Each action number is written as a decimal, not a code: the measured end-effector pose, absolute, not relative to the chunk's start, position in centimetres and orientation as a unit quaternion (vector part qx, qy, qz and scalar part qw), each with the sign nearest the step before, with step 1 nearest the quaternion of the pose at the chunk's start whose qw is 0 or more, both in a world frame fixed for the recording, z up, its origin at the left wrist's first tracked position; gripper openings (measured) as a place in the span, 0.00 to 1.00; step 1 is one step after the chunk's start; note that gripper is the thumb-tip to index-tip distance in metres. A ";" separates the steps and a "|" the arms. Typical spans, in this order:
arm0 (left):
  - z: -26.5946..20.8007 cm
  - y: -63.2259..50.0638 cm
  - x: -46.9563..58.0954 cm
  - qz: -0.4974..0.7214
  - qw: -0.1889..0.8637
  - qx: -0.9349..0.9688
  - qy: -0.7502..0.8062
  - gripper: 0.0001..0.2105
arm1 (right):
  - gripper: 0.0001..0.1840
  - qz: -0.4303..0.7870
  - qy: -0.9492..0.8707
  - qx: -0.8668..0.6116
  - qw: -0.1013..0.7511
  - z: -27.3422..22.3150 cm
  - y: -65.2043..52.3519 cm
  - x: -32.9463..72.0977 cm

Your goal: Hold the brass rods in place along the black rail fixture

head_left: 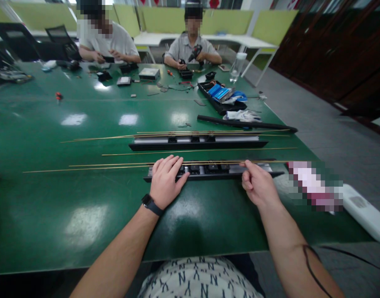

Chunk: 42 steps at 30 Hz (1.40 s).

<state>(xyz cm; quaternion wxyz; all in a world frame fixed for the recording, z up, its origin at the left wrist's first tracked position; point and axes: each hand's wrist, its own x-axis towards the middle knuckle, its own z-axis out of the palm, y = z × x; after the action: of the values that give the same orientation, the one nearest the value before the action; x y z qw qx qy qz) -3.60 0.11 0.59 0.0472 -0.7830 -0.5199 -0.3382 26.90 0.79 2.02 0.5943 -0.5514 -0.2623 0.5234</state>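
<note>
My left hand [167, 180], with a dark watch on its wrist, lies with fingers stretched over the left part of a long black and silver channel [202, 178]. Dark block-shaped parts sit inside this channel. Long thin brass-coloured rods [84, 168] run along its top and pass under my left fingers. Toward the channel's right end, my right hand [258, 182] is closed, thumb and index finger pinching at a thin rod. Whether it grips one rod or two is too small to tell.
Beyond lies a second channel [199, 145] with more rods on it, and a single rod between. Farther back are a black tube [246, 123], white gloves [242, 116] and a black tray [221, 106]. Two people work across the green table [93, 223]. A white device [364, 213] lies right.
</note>
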 end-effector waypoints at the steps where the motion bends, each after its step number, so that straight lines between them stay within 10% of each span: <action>1: 0.6 0.1 -3.6 -0.339 0.047 -0.783 -0.520 0.21 | 0.21 0.525 -0.261 -0.551 0.594 2.0 0.8 26.9; 42: 0.6 0.2 -3.6 -0.339 0.041 -0.782 -0.521 0.22 | 0.22 0.542 -0.270 -0.543 0.583 1.9 0.9 26.6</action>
<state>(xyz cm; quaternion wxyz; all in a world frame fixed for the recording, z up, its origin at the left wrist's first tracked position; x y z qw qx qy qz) -3.60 0.16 0.62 0.0409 -0.7825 -0.5210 -0.3385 26.59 0.89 1.92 0.5826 -0.5425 -0.2702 0.5415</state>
